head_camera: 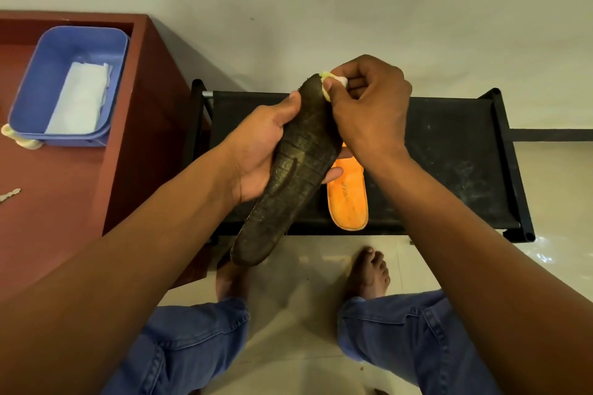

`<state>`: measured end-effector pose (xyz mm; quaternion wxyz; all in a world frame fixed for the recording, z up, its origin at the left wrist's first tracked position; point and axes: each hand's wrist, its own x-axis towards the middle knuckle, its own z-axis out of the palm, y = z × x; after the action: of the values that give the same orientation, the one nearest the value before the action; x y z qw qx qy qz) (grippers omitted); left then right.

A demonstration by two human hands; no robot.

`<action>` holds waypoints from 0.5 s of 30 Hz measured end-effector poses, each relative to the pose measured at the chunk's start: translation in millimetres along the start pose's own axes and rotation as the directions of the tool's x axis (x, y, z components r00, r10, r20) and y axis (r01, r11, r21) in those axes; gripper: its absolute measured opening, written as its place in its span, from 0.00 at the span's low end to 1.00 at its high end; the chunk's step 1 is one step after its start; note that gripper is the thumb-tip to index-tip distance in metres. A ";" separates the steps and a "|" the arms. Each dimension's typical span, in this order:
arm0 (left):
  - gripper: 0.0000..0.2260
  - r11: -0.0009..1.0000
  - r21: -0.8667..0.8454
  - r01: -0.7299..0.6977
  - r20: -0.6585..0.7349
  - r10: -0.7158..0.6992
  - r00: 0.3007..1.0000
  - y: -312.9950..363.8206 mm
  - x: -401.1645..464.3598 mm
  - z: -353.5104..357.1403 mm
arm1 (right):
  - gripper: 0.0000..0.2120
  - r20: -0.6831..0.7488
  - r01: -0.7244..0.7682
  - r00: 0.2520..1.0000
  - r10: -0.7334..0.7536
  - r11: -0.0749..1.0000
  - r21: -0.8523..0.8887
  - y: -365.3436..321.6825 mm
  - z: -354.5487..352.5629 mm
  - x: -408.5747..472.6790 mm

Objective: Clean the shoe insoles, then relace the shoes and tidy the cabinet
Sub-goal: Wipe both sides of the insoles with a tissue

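Insole (288,170), dark w/ ribbed underside up, is held tilted over the black shoe rack (449,144), above 1 orange insole (348,199) lying on the rack top. Left hand (263,154) grasps its middle from below; right hand (369,106) pinches a small yellow-white wipe (330,78) against its far tip. Blue tub (69,83) w/ folded white cloth (80,99) sits on the red-brown cabinet (80,189) at left.

ribbed matt dark insole (288,170), dusty black fabric rack shelf (449,151), glossy blue plastic tub (32,80).

Head view, steeply downward, close above hands (321,125)
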<state>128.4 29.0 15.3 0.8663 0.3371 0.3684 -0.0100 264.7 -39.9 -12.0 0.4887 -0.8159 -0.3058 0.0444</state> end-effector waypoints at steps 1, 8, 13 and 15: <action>0.25 1.000 -0.012 -0.010 -0.009 0.010 1.000 0.7 0.6 -1.1 | 0.02 0.035 0.005 0.999 -0.006 1.000 0.019 -2.3 1.2 -1.4; 0.26 0.970 -0.165 -0.178 -0.249 0.134 0.959 9.5 5.1 -10.8 | 0.02 0.500 -0.014 0.865 -0.047 0.993 0.116 -17.0 14.2 -20.8; 0.26 0.941 -0.202 -0.270 -0.366 0.183 0.912 14.3 7.5 -19.4 | 0.03 0.607 0.016 0.787 -0.106 0.988 0.152 -21.7 20.7 -33.4; 0.26 0.948 -0.187 -0.258 -0.346 0.182 0.920 13.5 7.3 -18.3 | 0.03 0.565 0.033 0.820 -0.096 0.992 0.121 -20.7 20.8 -33.5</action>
<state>125.8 51.9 9.3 0.8223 0.2716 0.4641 0.1862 220.5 -35.1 -13.3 0.4189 -0.7275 -0.4625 0.2852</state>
